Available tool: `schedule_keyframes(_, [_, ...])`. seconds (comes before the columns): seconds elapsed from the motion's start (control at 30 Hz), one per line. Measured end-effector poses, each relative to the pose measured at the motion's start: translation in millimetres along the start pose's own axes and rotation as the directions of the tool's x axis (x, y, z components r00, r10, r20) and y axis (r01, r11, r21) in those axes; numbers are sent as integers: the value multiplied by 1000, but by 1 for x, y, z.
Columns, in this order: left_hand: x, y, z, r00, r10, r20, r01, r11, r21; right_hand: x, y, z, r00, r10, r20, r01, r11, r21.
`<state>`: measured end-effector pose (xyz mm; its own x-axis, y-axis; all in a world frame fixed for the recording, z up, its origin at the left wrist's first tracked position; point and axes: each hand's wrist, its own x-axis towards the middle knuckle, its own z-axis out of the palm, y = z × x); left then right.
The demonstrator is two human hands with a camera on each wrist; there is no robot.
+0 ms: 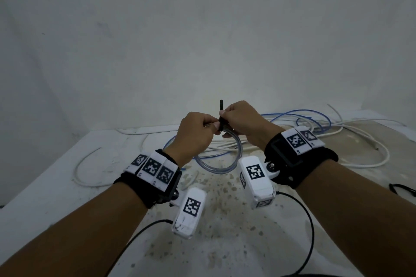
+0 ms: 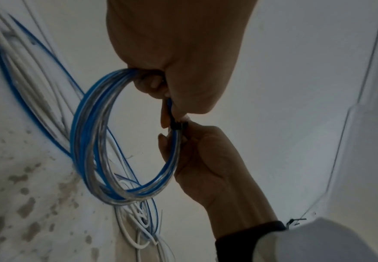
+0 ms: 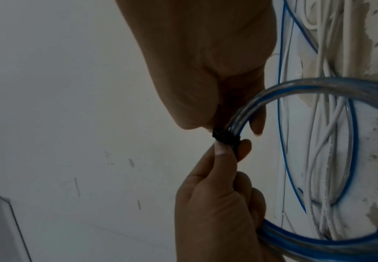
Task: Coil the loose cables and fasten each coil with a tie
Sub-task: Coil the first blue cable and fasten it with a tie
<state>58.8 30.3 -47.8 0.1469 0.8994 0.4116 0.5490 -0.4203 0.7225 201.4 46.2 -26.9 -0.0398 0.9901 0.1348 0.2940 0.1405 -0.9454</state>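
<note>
Above a stained white tabletop (image 1: 236,227): a clear-and-blue coil (image 2: 89,141) held up between two hands, a black tie (image 1: 221,117) wrapped round its upper edge. Left hand (image 1: 198,132) curled on the bundle just beside the wrap, thumb and forefinger pinching the strands. Right hand (image 1: 242,120) closed on the tie itself, fingers nipping it at the band, free tail standing upright above the knuckles. In the wrist views, the tie sits snug as a dark collar round the gathered turns, hands touching across it.

Step in hand, by the look of it: fastening this first coil, cinching either under way or nearly done; whether the wrap is fully locked, not possible to tell.

Behind, on the far right of the table: loose white cables (image 1: 351,137) and a thin blue cable (image 1: 301,111) in a tangle, uncoiled and untied. At the right edge, a dark looped item (image 1: 403,188), too small to identify.

Next move calls for a firm pull on the tail with the bundle held tight, so no turn slips free, then setting the coil down well apart from the tangle.
</note>
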Motion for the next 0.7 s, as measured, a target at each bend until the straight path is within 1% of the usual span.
schedule_keyframes(0.07, [0,3,-2,999,36,9,-36,999,37,1,-1,3,1000,14,-27,-14,1000,6])
schedule_keyframes(0.13, [0,6,-4,999,52,9,-52,998,34,2,-1,5,998,34,-61,-32,999,39])
schedule_keyframes(0.2, [2,7,-5,999,51,10,-51,998,25,1,0,8,994,63,-86,-56,996,73])
schedule_keyframes(0.3, [1,8,-4,999,39,27,-40,999,29,2,0,12,989,85,-124,-80,996,45])
schedule_keyframes(0.4, [0,8,-5,999,-21,43,21,1000,-1,2,1,15,989,40,-146,-46,998,-42])
schedule_keyframes(0.5, [-3,13,-8,994,-101,45,106,989,-102,2,5,16,984,-72,-163,48,988,-145])
schedule_keyframes(0.57, [-6,17,-12,983,-169,65,178,969,-173,1,6,14,988,-91,-128,75,989,-126])
schedule_keyframes(0.63, [-8,21,-14,972,-221,79,233,951,-204,1,4,8,999,-43,-19,42,998,-53])
schedule_keyframes(0.7, [-9,22,-16,968,-241,73,251,948,-196,0,2,5,997,-4,77,6,1000,-24])
